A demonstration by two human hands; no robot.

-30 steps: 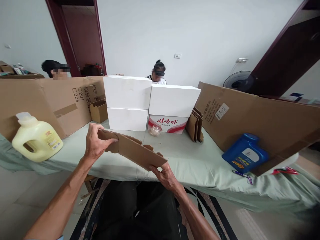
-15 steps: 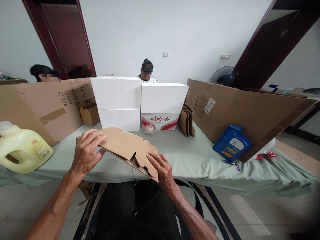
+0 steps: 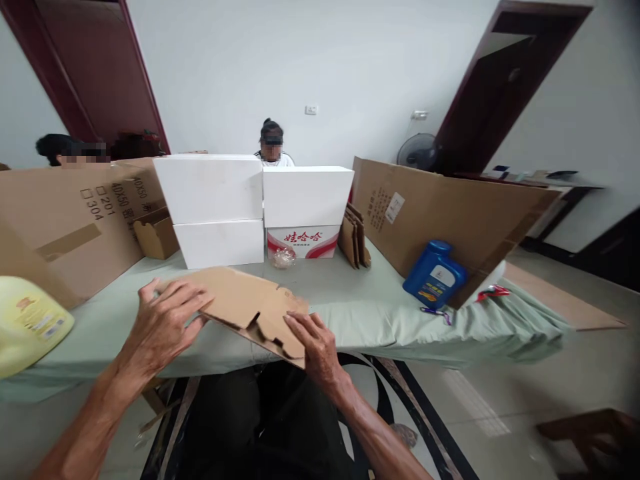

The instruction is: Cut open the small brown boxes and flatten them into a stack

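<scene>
A folded brown cardboard piece (image 3: 255, 300) with cut slots along its near edge is held tilted above the front of the table. My left hand (image 3: 167, 320) grips its left end, with the fingers on top and the thumb at the near edge. At its right end my right hand (image 3: 320, 343) is closed on the cardboard, fingers lying over the top. The underside of the piece and the tips of some fingers are hidden. Beyond it, a crumpled clear plastic ball (image 3: 284, 259) lies on the green tablecloth (image 3: 320, 280).
White boxes (image 3: 215, 190) are stacked at the back, beside a red-and-white printed carton (image 3: 303, 241). Folded cardboard (image 3: 354, 239) leans there. Large cardboard panels (image 3: 440, 220) flank the table. A blue bottle (image 3: 434, 275) stands right, a yellow jug (image 3: 33, 327) left. Two people sit behind.
My view has turned to the right, so the surroundings shift left in the picture. Both hands keep their hold on the cardboard piece, which has barely changed its tilt.
</scene>
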